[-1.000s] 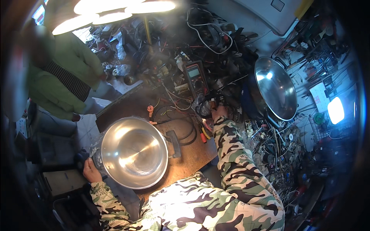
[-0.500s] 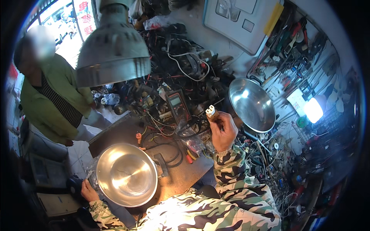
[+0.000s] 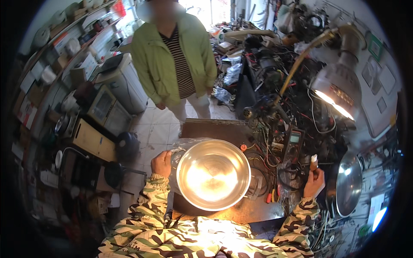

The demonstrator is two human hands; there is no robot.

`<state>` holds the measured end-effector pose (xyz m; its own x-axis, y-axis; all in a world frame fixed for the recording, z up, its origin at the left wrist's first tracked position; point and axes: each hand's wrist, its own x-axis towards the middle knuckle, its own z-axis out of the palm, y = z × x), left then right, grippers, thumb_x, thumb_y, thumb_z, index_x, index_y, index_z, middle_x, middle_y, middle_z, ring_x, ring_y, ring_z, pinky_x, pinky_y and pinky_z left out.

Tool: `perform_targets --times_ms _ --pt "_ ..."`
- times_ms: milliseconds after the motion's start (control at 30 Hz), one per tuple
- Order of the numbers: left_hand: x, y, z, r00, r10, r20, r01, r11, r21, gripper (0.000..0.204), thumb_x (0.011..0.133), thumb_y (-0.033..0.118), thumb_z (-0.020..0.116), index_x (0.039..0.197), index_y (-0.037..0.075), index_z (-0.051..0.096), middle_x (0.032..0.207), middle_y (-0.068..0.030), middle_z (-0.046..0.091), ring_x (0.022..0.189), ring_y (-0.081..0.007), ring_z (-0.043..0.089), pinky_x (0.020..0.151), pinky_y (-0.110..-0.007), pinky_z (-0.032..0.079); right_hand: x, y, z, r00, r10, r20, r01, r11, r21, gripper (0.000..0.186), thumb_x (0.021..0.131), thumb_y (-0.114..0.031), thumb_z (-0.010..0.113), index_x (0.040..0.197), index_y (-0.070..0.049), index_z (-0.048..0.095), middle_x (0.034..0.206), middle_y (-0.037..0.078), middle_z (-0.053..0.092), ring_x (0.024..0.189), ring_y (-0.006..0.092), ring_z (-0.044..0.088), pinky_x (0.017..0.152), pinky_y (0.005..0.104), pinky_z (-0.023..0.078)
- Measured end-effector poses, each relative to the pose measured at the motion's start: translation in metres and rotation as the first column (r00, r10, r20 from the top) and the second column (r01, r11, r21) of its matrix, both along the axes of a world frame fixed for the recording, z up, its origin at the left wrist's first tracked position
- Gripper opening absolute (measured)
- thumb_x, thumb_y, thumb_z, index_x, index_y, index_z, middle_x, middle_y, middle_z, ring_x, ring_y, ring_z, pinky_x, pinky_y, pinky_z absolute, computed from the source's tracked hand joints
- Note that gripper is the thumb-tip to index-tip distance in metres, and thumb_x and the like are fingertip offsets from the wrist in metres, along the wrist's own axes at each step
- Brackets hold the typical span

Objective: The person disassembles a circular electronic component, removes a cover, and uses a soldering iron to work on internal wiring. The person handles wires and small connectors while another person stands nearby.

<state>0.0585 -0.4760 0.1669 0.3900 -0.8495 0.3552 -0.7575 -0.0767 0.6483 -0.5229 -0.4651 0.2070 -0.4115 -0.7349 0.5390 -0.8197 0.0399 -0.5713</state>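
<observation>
A shiny round metal pan [image 3: 213, 200] sits on the brown worktable in front of me, bright under the lamplight. At its left edge, my left hand [image 3: 161, 164] is closed beside clear plastic film [image 3: 175, 160]; what lies inside its fingers is hidden. My right hand [image 3: 315, 184] is raised over the right side of the table. Between its thumb and fingers it pinches a small connector [image 3: 314, 161] with a white top and a brown body. To its right stands a second metal pan [image 3: 349, 185] with a dark outside.
A multimeter [image 3: 294, 139], black cables and a red-handled tool [image 3: 269, 198] lie on the table's right side. A metal lamp [image 3: 337, 84] hangs over the heaped parts. Across the table [image 3: 206, 124] stands a person in a green jacket [image 3: 148, 64]. Shelves and cabinets line the left.
My view has swung left and up, so the person and shelves show more fully. Both hands keep their closed grips, the right still with the connector.
</observation>
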Motion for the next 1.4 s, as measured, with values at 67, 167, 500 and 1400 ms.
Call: perform_targets --times_ms 67,167,500,1400 --pt "0.003 0.003 0.005 0.999 -0.002 -0.05 0.002 1.0 0.001 0.025 0.098 0.027 0.06 0.098 0.006 0.073 0.084 -0.0205 0.069 0.08 -0.0421 0.068 0.068 -0.046 0.052 -0.033 -0.013 -0.053 0.999 -0.023 -0.049 0.028 0.993 0.116 0.024 0.082 -0.004 0.072 0.106 -0.001 0.067 0.088 0.016 0.068 0.071 0.0337 0.065 0.066 0.0416 0.051" --pt "0.0 0.001 0.005 0.999 -0.016 -0.039 0.014 1.0 -0.027 0.025 0.097 0.028 0.061 0.096 0.006 0.073 0.084 -0.0208 0.069 0.08 -0.0418 0.068 0.068 -0.046 0.052 -0.067 -0.014 -0.119 0.991 -0.1 -0.086 0.126 0.914 0.385 0.03 0.077 -0.011 0.077 0.105 -0.002 0.069 0.092 0.02 0.071 0.082 0.0411 0.069 0.072 0.0476 0.054" --pt "0.033 -0.006 -0.029 0.975 0.019 -0.22 -0.005 0.998 0.064 0.033 0.1 0.028 0.059 0.085 0.0 0.066 0.067 -0.0203 0.059 0.061 -0.0316 0.064 0.058 -0.043 0.045 0.147 0.054 -0.048 0.668 0.089 0.739 -0.509 0.779 0.366 0.043 0.096 -0.026 0.069 0.125 0.004 0.06 0.096 0.008 0.069 0.08 0.0137 0.065 0.068 0.0281 0.053" --pt "0.11 0.023 -0.249 0.725 0.364 -0.585 -0.128 0.906 0.404 0.044 0.095 0.039 0.061 0.098 -0.003 0.072 0.089 -0.0237 0.071 0.085 -0.0392 0.067 0.076 -0.049 0.049 0.305 0.006 0.035 0.568 0.809 -0.151 -0.692 0.569 0.444 0.036 0.08 -0.024 0.082 0.066 -0.008 0.053 0.062 0.009 0.053 0.056 0.0277 0.057 0.051 0.0396 0.043"
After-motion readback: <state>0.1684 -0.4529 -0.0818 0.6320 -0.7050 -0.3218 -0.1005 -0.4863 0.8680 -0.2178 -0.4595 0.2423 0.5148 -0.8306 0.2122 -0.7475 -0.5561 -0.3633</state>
